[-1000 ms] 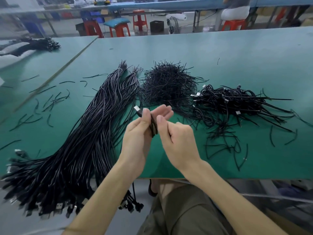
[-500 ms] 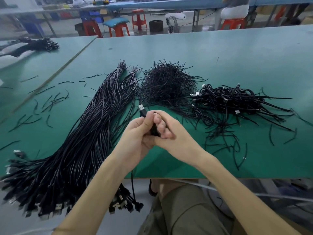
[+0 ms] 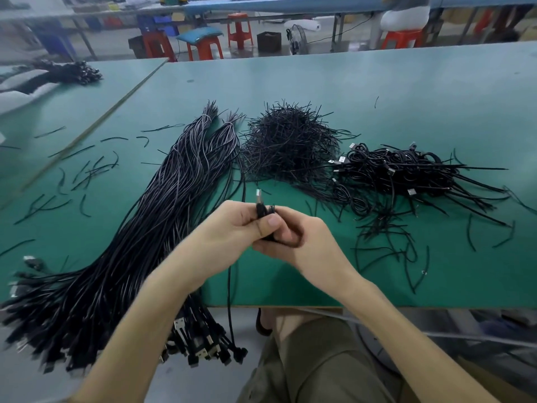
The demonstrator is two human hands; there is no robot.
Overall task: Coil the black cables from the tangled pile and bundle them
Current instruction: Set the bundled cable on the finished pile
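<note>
Your green table (image 3: 406,97) carries, at your left, a long sheaf of straight black cables (image 3: 139,242) whose plugs overhang the near edge. At your right lies a heap of coiled black cables (image 3: 406,173), and between them a mound of short black wire ties (image 3: 290,144). Your left hand (image 3: 232,231) and right hand (image 3: 308,245) meet above the near edge. Both are clamped on one black USB cable (image 3: 259,199), silver plug up, tail hanging below the table.

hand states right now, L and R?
Left hand: closed, grip on the cable, plug end up.
Right hand: closed on the same cable.
</note>
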